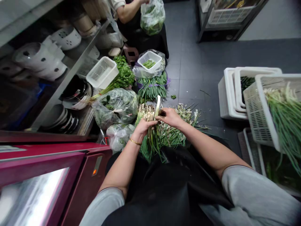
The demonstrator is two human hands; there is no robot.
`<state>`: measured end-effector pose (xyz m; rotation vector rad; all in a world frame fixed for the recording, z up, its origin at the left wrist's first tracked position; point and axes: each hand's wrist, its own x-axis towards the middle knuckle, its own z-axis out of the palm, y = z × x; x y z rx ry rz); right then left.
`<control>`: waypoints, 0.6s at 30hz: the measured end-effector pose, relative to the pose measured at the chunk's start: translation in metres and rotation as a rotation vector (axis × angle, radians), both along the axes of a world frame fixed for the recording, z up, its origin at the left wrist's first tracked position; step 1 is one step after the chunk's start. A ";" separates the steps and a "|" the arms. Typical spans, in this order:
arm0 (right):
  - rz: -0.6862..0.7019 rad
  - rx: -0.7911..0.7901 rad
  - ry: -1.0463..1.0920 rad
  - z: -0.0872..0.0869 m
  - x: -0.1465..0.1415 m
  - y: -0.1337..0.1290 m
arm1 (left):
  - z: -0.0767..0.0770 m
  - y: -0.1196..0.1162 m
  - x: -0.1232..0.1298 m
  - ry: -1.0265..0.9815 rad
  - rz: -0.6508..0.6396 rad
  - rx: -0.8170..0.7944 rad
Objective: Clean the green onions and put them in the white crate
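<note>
My left hand is wrapped round a bunch of green onions, their white ends up and green leaves hanging down. One thick white stalk sticks up above the others. Against the base of that stalk, my right hand has its fingers pinched together; what is between them is too small to make out. Below and behind both hands, a loose pile of green onions and trimmings lies on the floor.
Bagged greens, leafy herbs and white baskets stand ahead and left, beside a shelf. A person holds a bag of greens at the top. A crate of green onions is at right.
</note>
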<state>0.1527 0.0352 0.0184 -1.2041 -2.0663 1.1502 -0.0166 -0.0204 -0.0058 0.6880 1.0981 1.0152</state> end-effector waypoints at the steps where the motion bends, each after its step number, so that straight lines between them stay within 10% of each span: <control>1: 0.008 0.038 -0.027 0.002 -0.003 -0.003 | 0.000 -0.001 0.000 -0.001 -0.012 -0.009; 7: 0.077 -0.217 0.268 0.000 0.000 -0.003 | 0.003 -0.001 -0.004 -0.119 -0.049 -0.021; 12: -0.147 -0.459 0.580 -0.007 0.016 0.012 | 0.001 0.004 -0.016 -0.230 0.060 -0.056; 18: -0.221 -0.329 -0.032 -0.014 0.061 0.043 | 0.004 0.004 -0.023 -0.191 0.048 0.006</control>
